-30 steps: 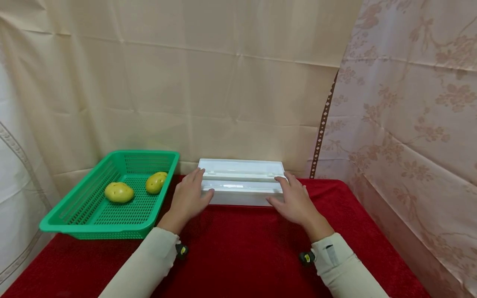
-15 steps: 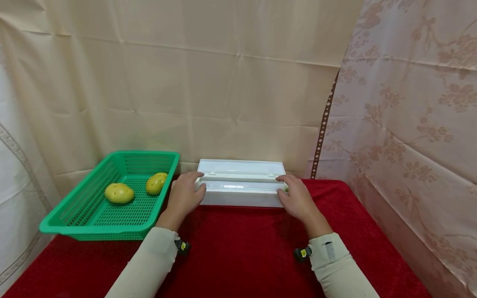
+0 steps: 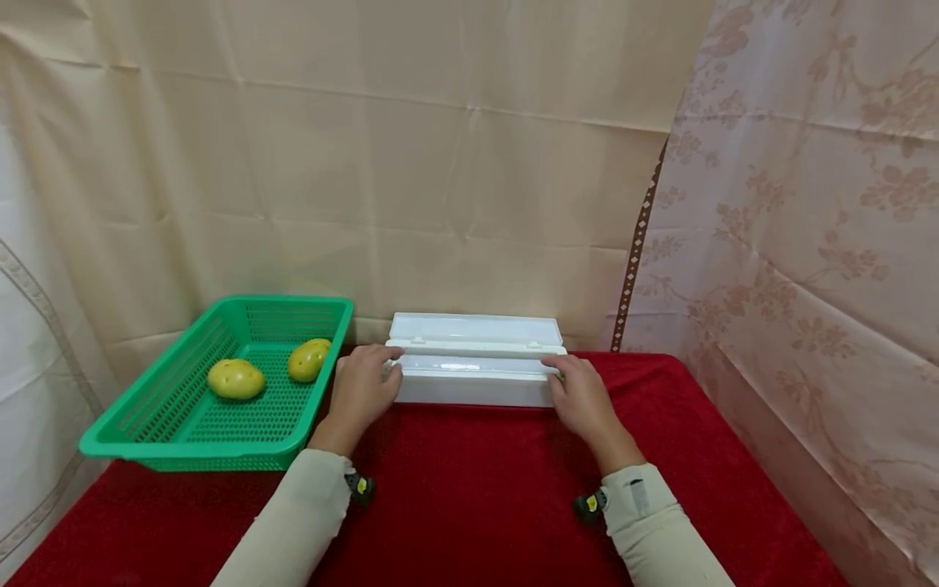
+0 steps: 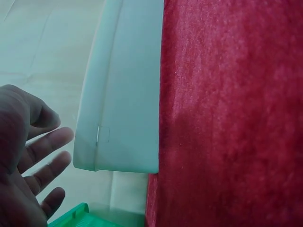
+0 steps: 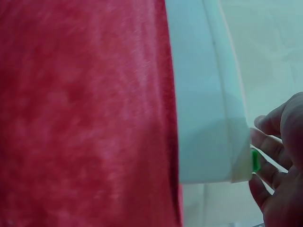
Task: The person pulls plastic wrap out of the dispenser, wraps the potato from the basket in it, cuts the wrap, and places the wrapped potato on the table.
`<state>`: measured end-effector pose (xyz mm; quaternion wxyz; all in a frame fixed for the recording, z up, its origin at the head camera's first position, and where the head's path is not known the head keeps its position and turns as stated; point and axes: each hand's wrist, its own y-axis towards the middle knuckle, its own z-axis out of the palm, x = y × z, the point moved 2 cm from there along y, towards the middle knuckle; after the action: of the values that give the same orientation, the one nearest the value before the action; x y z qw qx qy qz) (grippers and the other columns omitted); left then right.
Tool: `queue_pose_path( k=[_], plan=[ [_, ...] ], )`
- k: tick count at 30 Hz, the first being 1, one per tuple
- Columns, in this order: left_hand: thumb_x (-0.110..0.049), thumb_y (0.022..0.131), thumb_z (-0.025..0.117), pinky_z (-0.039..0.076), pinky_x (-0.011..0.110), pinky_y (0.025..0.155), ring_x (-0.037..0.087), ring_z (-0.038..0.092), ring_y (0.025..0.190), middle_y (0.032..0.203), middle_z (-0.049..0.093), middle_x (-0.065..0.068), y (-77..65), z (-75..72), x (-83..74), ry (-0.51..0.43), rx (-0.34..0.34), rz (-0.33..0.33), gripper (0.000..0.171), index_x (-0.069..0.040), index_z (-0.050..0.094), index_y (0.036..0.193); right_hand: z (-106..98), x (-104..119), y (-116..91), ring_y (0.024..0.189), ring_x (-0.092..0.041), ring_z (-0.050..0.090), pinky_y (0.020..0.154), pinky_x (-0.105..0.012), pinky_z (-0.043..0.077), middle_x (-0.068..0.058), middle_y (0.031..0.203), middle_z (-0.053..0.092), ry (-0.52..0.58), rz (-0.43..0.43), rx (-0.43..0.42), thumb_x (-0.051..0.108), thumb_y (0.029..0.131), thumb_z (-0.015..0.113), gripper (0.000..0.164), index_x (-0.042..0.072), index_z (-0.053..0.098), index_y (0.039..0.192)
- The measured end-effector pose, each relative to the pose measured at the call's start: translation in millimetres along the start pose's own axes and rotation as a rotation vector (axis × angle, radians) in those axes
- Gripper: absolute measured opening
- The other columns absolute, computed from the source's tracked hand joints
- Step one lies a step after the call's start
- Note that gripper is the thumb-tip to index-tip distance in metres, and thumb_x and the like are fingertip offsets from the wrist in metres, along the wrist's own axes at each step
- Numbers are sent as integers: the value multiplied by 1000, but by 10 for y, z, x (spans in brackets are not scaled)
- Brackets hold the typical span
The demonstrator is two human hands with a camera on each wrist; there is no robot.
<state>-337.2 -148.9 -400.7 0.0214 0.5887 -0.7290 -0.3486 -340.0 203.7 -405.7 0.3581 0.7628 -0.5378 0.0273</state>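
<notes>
While the box (image 3: 473,391) lies along the table's (image 3: 477,489) far edge, the left hand (image 3: 358,393) is just beside its left end and the right hand (image 3: 584,401) at its right, fingers loose, neither grasping it; right-hand contact is unclear.

Creased beige curtain (image 3: 469,179) behind, floral curtain (image 3: 807,228) right, red cloth (image 3: 477,505) below

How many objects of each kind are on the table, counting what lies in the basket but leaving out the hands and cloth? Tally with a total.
Yellow potatoes: 2
Green plastic basket: 1
Long white lidded box: 1
Total: 4
</notes>
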Motion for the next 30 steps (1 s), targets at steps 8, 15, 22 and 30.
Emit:
queue_pose_path(
  k=[8, 15, 22, 30],
  plan=[
    [-20, 95, 64, 45, 55, 93, 33, 64, 115, 116, 76, 7, -15, 51, 23, 31, 15, -5, 29, -16, 78, 120, 76, -41, -49, 122, -38, 61, 100, -59, 47, -16, 127, 72, -95, 27, 25, 9, 96, 66, 27, 8, 74, 121],
    [-20, 96, 65, 46, 55, 93, 33, 64, 114, 115, 76, 8, -1, 58, 38, 37, 2, 3, 26, -16, 80, 117, 89, -18, -45, 121, -36, 60, 96, -58, 47, -14, 126, 72, -135, 15, 19, 10, 97, 65, 26, 11, 75, 121],
    [-23, 98, 64, 44, 53, 94, 35, 58, 114, 114, 69, 10, 17, 72, 6, 60, 61, 40, 28, -15, 79, 120, 81, -32, -40, 117, -34, 62, 91, -55, 48, -13, 123, 72, -127, 3, -16, 12, 98, 66, 23, 11, 76, 118],
    [-25, 99, 61, 45, 53, 94, 34, 58, 111, 112, 68, 9, 46, 138, -8, 77, 82, 3, 24, -15, 80, 110, 95, -40, -18, 115, -35, 62, 90, -55, 48, -12, 120, 73, -79, 25, -26, 12, 97, 67, 20, 11, 77, 115]
  ],
)
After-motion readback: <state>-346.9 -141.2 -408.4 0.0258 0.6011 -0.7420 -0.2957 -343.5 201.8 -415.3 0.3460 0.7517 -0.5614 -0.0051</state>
